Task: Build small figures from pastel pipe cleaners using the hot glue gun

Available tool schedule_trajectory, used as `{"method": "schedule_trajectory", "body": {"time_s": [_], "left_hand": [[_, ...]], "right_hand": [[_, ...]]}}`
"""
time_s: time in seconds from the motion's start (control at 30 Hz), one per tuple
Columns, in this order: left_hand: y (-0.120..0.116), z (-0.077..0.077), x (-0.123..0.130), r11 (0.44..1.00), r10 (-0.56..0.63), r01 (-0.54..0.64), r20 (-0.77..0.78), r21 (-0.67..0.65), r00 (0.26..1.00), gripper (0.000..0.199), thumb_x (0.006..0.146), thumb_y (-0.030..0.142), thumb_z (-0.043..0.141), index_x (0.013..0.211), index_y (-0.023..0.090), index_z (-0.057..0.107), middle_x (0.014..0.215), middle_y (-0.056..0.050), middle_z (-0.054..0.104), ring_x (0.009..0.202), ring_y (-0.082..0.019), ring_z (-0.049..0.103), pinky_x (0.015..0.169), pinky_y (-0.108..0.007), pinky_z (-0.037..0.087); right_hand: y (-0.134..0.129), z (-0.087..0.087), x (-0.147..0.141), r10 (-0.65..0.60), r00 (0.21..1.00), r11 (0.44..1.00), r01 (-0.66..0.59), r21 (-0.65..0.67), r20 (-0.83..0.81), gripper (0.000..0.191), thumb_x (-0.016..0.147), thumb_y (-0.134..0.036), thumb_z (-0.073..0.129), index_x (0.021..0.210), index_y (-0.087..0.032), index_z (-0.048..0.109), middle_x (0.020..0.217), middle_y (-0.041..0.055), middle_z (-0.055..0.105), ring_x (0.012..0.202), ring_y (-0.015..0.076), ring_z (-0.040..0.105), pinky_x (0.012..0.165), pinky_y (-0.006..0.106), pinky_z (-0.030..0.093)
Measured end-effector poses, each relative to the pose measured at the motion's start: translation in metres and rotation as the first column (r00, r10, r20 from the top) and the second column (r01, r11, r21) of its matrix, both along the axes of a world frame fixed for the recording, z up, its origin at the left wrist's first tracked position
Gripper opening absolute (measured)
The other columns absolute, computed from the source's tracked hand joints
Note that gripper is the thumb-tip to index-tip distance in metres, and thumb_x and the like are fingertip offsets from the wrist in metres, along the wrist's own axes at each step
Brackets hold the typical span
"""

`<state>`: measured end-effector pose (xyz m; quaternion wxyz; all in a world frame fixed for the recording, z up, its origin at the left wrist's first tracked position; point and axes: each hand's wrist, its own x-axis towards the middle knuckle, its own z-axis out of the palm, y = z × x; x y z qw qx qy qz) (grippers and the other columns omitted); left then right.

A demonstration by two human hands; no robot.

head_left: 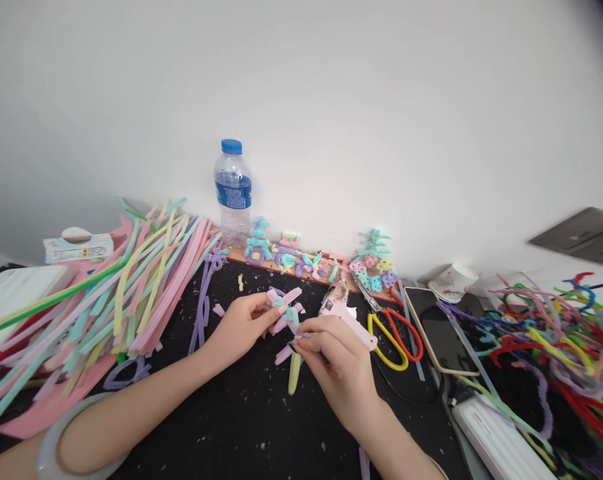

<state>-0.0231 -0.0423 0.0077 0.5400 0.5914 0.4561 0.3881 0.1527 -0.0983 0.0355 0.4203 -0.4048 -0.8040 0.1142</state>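
My left hand (241, 323) pinches a small pink and teal pipe-cleaner flower (284, 309) over the black table (246, 413). My right hand (338, 363) meets it from the right, its fingertips closed on the lower end of the same piece. A short yellow pipe-cleaner piece (294, 373) lies just under the hands, beside a loose pink scrap (282, 355). A pink glue gun (348, 319) rests right behind my right hand.
A big pile of pastel pipe cleaners (131, 280) covers the left. Finished flowers (301, 257) line the wall by a water bottle (233, 190). Yellow and red scissors (394, 337), a phone (438, 327), a paper cup (454, 280) and tangled bright pipe cleaners (556, 353) lie right.
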Motion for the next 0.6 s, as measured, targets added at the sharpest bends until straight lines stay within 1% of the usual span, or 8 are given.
{"method": "schedule_trajectory", "body": {"time_s": [0.2,0.3,0.37,0.47,0.6], "left_hand": [[-0.002,0.000,0.000,1.000,-0.021,0.020,-0.025,-0.012,0.999,0.026,0.081,0.034,0.057,0.063,0.017,0.053,0.054,0.003,0.053,0.051,-0.013,0.049,0.049,-0.023,0.036],[-0.002,0.000,0.001,0.999,-0.029,0.028,-0.023,-0.024,0.999,0.026,0.082,0.035,0.056,0.064,0.017,0.053,0.055,0.003,0.053,0.052,-0.012,0.049,0.050,-0.023,0.037],[-0.001,-0.001,0.001,0.999,-0.021,0.020,-0.024,-0.028,0.999,0.025,0.082,0.034,0.056,0.064,0.017,0.053,0.055,0.003,0.053,0.053,-0.012,0.049,0.051,-0.023,0.037],[0.000,-0.002,0.001,1.000,-0.013,0.012,-0.035,-0.027,0.999,0.025,0.081,0.033,0.057,0.063,0.017,0.051,0.056,0.003,0.053,0.053,-0.012,0.050,0.052,-0.023,0.038],[-0.001,-0.002,0.001,0.999,-0.025,0.024,-0.037,-0.025,0.999,0.025,0.082,0.033,0.056,0.062,0.017,0.051,0.056,0.003,0.054,0.053,-0.012,0.049,0.052,-0.023,0.038]], "right_hand": [[-0.004,-0.013,-0.005,0.034,0.998,0.998,-0.031,0.053,-0.058,0.011,0.085,-0.008,0.057,0.083,-0.019,0.060,0.084,0.0050,0.068,0.082,0.0167,0.064,0.071,0.030,0.054],[-0.004,-0.016,-0.008,0.040,0.998,0.994,-0.035,0.100,-0.056,0.013,0.084,-0.007,0.058,0.081,-0.019,0.059,0.081,0.0036,0.069,0.082,0.0176,0.065,0.077,0.034,0.052],[-0.004,-0.018,-0.010,0.025,0.999,0.993,-0.020,0.117,-0.041,0.013,0.083,-0.007,0.059,0.080,-0.020,0.058,0.081,0.0028,0.070,0.086,0.0193,0.065,0.083,0.039,0.050],[-0.005,-0.022,-0.010,0.011,1.000,0.994,-0.008,0.109,-0.019,0.012,0.083,-0.008,0.059,0.079,-0.020,0.058,0.082,0.0019,0.071,0.090,0.0195,0.066,0.089,0.040,0.047],[-0.006,-0.025,-0.011,0.010,1.000,0.996,-0.009,0.085,-0.007,0.011,0.085,-0.009,0.059,0.079,-0.020,0.058,0.083,0.0008,0.072,0.087,0.0168,0.067,0.092,0.039,0.045]]}}
